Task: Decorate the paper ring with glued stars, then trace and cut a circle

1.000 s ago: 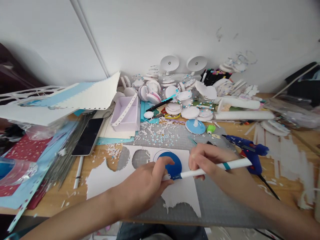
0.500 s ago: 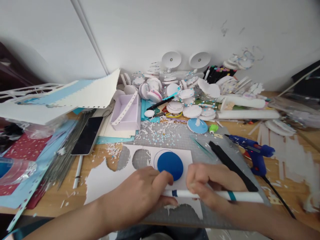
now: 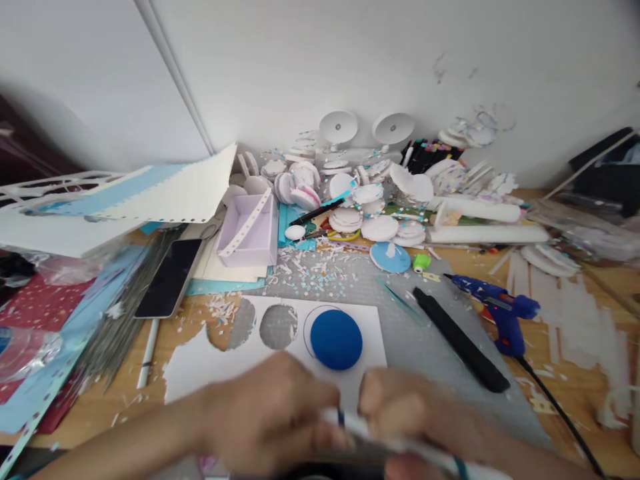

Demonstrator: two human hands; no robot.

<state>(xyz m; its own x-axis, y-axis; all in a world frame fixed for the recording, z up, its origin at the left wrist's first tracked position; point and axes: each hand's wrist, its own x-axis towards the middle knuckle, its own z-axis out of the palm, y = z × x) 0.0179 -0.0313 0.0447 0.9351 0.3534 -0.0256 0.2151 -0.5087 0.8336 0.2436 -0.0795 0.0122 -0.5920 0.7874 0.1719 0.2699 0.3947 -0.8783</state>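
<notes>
Low at the front, my left hand [image 3: 280,413] and my right hand [image 3: 405,407] are both closed around a white marker pen [image 3: 430,455], blurred by motion. The left fingers grip the end by its dark blue band; the right ones wrap the barrel, which has a teal band farther along. Just beyond the hands, a blue disc [image 3: 336,340] lies on a white sheet [image 3: 205,367] with ragged edges and cut-out round holes. A thin drawn circle shows past the disc's left edge. The pen's tip is hidden.
A grey cutting mat [image 3: 400,347] lies underneath. To the right are a black bar-like object [image 3: 460,340] and a blue glue gun [image 3: 500,307] with its cord. A phone [image 3: 170,277] and lilac box [image 3: 249,230] stand left. White discs [image 3: 345,219] pile up behind.
Both hands have moved down towards the front edge with the marker pen, which now tilts down to the right. The view has shifted slightly; the blue disc stays on the sheet.
</notes>
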